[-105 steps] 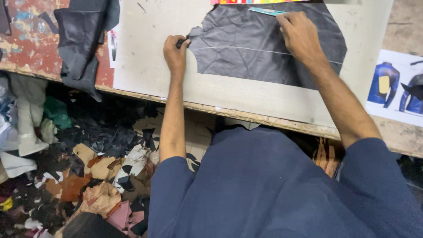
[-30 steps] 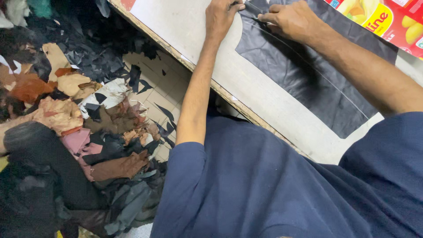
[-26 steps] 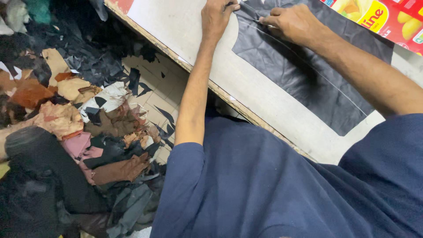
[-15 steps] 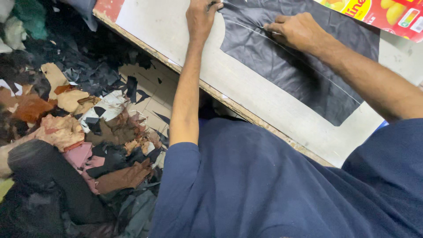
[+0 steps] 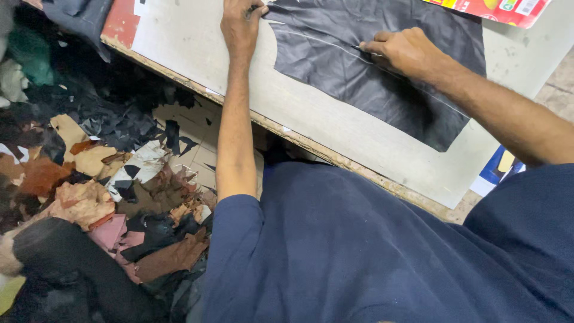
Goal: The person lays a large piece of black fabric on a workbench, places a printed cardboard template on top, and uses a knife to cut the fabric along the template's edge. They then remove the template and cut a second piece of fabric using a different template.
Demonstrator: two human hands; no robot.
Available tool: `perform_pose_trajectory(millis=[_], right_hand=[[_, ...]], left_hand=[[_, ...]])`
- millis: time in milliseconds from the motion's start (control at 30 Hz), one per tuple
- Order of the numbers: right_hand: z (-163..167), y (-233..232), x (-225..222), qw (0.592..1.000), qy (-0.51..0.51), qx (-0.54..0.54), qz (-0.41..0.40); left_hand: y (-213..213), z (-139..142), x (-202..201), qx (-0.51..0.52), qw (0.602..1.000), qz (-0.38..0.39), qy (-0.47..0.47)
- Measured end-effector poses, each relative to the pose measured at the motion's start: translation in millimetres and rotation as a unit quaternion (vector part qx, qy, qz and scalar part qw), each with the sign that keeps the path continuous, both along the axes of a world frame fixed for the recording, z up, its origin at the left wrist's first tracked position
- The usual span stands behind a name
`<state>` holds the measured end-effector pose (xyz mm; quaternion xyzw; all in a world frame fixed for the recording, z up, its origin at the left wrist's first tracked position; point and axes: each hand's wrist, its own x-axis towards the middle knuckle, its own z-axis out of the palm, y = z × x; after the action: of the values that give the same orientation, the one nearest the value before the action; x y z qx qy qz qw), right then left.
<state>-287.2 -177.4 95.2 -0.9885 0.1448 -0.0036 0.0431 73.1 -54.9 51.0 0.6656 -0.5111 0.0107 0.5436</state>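
A dark grey piece of leather [image 5: 365, 78] lies flat on a pale cutting board [image 5: 197, 54]. A thin pale line runs across the leather. My left hand [image 5: 241, 24] presses down on the leather's left corner at the top of the view, fingers curled over the edge. My right hand [image 5: 405, 52] rests on the middle of the leather, fingers pinched around a thin tool [image 5: 361, 48] whose tip sits on the pale line. What kind of tool it is cannot be made out.
A heap of leather scraps [image 5: 89, 197] in brown, tan, pink and black lies on the floor at the left. A dark piece of material [image 5: 78, 15] hangs over the board's far left corner. A red and yellow printed box [image 5: 496, 7] lies at the top right.
The camera view has shifted, so the board now sits more level in the picture. My right hand has moved along the pale line toward the right. My left hand still holds the leather's corner.
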Motion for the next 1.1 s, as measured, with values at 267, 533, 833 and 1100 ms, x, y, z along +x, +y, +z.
perform_pose_trajectory(millis=[267, 533, 833, 1100], right_hand=[[12, 4, -1, 1.000, -0.030, -0.002, 0.007], [-8, 13, -9, 0.998, -0.057, -0.015, -0.024], [-8, 8, -12, 0.997, -0.077, -0.014, -0.010], [-2, 10, -11, 0.996, -0.090, -0.006, -0.006]], left_hand=[[-19, -6, -108, 0.059, 0.973, 0.100, -0.200], [-7, -18, -146, 0.162, 0.970, 0.140, -0.113], [-13, -6, -118, 0.129, 0.969, -0.007, -0.210], [-23, 2, -119, 0.152, 0.937, -0.026, -0.315]])
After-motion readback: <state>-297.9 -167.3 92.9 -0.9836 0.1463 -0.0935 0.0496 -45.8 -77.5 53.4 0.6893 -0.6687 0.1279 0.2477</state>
